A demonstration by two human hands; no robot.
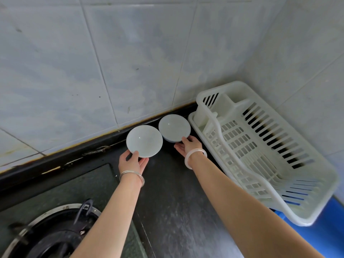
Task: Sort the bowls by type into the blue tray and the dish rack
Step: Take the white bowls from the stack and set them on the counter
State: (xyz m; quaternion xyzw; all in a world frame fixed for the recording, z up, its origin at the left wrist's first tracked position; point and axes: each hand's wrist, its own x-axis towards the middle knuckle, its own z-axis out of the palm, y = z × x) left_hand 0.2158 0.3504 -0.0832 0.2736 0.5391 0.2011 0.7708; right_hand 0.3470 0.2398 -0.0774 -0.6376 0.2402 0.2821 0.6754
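Two pale white bowls sit at the back of the dark counter by the tiled wall. My left hand [133, 162] grips the near rim of the left bowl [144, 140], thumb inside the rim and fingers under it. My right hand [188, 146] holds the right bowl [174, 128] at its near edge, fingers under its greyish base. The white plastic dish rack [260, 151] stands empty to the right of the bowls. A corner of the blue tray [323, 231] shows beneath and beyond the rack at lower right.
A gas stove burner [52, 233] lies at the lower left, set in a dark glass hob. The tiled wall [130, 62] closes off the back and the right side. Dark counter [176, 202] stretches between my forearms.
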